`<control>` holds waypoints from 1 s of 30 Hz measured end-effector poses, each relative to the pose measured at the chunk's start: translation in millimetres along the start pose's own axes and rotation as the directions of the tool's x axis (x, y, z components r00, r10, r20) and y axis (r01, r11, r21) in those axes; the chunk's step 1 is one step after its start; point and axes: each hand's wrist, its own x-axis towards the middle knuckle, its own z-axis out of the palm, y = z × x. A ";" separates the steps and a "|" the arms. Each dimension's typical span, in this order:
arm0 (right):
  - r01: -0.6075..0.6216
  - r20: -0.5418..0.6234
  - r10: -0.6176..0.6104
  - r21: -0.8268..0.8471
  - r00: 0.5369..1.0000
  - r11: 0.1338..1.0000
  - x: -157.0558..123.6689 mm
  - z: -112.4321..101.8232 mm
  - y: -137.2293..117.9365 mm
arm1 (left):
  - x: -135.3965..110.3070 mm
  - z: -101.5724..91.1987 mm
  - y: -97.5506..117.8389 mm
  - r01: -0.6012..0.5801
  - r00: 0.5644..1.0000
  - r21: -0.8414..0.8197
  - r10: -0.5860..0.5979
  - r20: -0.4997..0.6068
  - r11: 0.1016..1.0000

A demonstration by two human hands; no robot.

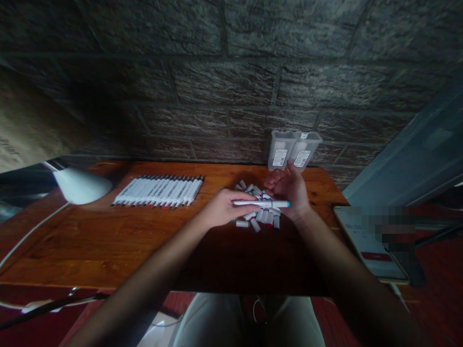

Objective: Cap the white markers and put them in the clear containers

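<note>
My left hand (226, 206) pinches a white marker (262, 204) between thumb and fingers. The marker lies nearly level, its teal end pointing right toward my right palm. My right hand (289, 190) is open, palm turned inward and fingers apart; whether its palm touches the marker's end I cannot tell. Beneath both hands lies a loose pile of short white marker caps (255, 225), some with coloured ends, partly hidden by the hands and the marker. Off to the left, a neat row of white markers (159, 190) lies side by side on the wooden table (119, 241).
Two clear plastic containers (281, 150) with labels stand against the stone-patterned wall (224, 82). A white lamp base (81, 185) with a cable sits at the left. At the table's right edge a phone or tablet (372, 246) lies screen up.
</note>
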 end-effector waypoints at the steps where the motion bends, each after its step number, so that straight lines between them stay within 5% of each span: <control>1: -0.005 -0.002 0.005 0.000 1.000 1.000 -0.1 -0.2 -1.2 | 0.0 0.3 0.0 0.003 1.000 -0.010 -0.003 -0.005 1.000; 17: 0.039 0.049 -0.025 -0.312 0.998 0.949 -1.3 0.7 20.6 | -2.8 -1.8 2.9 0.053 0.998 0.001 -0.053 -0.018 0.999; 22: 0.048 -0.031 -0.060 -0.299 0.998 0.953 3.1 -1.0 19.6 | 1.4 -4.4 0.5 0.059 0.998 -0.008 -0.060 -0.031 0.998; 26: 0.118 -0.106 -0.162 -0.335 0.981 0.935 8.8 -8.5 17.2 | 7.0 -10.5 -4.3 0.044 0.992 -0.068 -0.052 -0.119 0.997; 30: 0.237 -0.001 -0.287 -0.562 0.958 0.793 9.0 -16.2 15.6 | 9.8 -18.7 -6.9 0.066 0.964 -0.123 -0.095 -0.249 0.990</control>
